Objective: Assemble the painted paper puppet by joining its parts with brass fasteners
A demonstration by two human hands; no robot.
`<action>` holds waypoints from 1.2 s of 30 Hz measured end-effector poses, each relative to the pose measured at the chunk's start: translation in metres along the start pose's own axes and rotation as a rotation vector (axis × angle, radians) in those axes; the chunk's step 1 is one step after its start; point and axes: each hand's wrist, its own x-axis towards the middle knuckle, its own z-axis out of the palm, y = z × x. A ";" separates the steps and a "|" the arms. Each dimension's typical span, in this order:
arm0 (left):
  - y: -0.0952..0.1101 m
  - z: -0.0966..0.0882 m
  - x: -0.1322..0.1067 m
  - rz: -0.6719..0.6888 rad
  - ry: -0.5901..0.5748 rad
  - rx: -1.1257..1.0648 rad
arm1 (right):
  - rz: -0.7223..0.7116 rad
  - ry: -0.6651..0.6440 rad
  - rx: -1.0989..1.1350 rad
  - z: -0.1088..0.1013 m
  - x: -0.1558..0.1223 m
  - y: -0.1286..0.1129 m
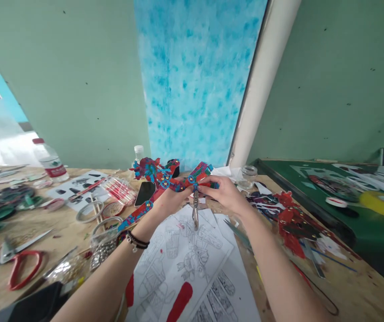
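Both my hands hold up a colourful jointed paper puppet, painted red and blue with small round rivets, above the wooden table. My left hand, with black bracelets on its wrist, grips the puppet's middle. My right hand pinches its right end. A small metal tool hangs down between the two hands; I cannot tell which hand holds it. Beneath lie white sheets with line drawings.
Red-handled scissors and a tub of small metal pieces lie at the left. A water bottle, tape rings and a phone sit further back. Red cut-out parts lie at the right, beside a green mat.
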 end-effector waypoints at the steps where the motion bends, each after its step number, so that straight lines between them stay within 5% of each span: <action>1: 0.002 0.000 0.000 0.006 -0.003 0.008 | -0.003 0.010 -0.013 -0.001 -0.001 -0.004; 10: 0.015 0.005 -0.005 0.138 0.088 0.067 | 0.004 0.043 0.049 -0.002 -0.016 -0.042; 19: 0.015 -0.046 0.004 -0.020 0.319 0.074 | 0.055 0.276 0.113 -0.016 -0.008 -0.014; 22: 0.007 -0.052 0.007 -0.031 0.371 -0.096 | 0.045 0.140 -0.177 -0.003 -0.001 0.005; 25: 0.003 -0.050 0.008 -0.044 0.345 -0.191 | 0.040 0.006 -0.714 0.027 0.019 0.016; 30: 0.004 -0.049 0.006 -0.105 0.318 -0.149 | -0.040 -0.142 -0.951 0.077 0.075 0.022; 36: 0.002 -0.053 0.008 -0.076 0.318 -0.206 | -0.057 -0.335 -1.135 0.093 0.118 0.039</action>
